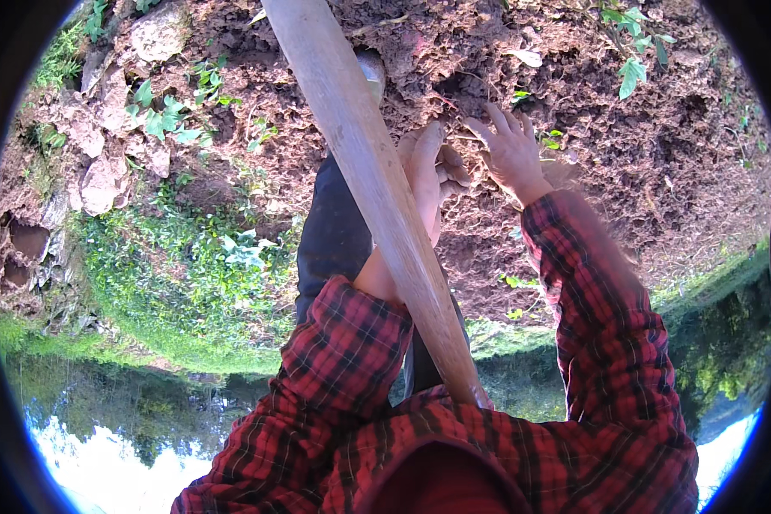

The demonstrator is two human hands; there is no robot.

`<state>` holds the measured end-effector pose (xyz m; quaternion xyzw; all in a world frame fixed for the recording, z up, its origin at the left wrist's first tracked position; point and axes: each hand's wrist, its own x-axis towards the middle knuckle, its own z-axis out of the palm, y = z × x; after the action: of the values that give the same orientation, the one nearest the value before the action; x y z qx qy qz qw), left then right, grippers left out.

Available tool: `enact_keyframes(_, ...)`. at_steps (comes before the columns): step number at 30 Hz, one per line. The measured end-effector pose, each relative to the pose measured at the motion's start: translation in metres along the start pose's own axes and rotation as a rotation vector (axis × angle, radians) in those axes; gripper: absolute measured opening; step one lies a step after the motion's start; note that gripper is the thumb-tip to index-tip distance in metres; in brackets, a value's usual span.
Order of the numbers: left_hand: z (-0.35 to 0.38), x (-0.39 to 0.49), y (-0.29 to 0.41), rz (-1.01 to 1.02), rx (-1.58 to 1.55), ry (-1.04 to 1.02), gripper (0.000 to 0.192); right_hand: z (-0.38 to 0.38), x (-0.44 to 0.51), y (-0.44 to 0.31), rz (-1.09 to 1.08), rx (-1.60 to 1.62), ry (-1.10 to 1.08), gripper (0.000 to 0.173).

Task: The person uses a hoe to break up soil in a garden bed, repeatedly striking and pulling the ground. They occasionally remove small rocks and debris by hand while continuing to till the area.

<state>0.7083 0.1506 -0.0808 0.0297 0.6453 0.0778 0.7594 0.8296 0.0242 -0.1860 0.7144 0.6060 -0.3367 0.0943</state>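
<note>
A thick wooden tool handle (379, 186) slants across the view, its lower end against my plaid shirt. Its far end runs out of the picture. My left hand (427, 160) is low over the dug earth, the forearm passing behind the handle. Its fingers are curled, and whether they hold something small is hidden. Just to the right, my right hand (511, 151) reaches over the loose reddish soil (591, 141) with its fingers apart. Thin roots (446, 103) lie around a dark hollow in the soil (459, 83) ahead of both hands.
My dark trouser leg (334, 225) is behind the handle. A pale rounded object (372, 74), partly covered by the handle, rests in the soil. Leafy sprigs (164, 119) and flat stones (106, 183) lie left. Green ground cover (167, 270) spreads nearer me; a cut leafy stem (633, 74) is top right.
</note>
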Motion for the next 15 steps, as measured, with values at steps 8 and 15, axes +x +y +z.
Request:
enact_keyframes(8, -0.010, 0.009, -0.006, -0.002, -0.067, -0.020, 0.019, -0.074, 0.144, -0.046, -0.155, 0.097, 0.445, 0.033)
enact_keyframes(15, -0.009, 0.007, 0.002, 0.013, -0.073, -0.006, 0.019, -0.044, 0.142, -0.051, -0.151, 0.041, 0.346, 0.033)
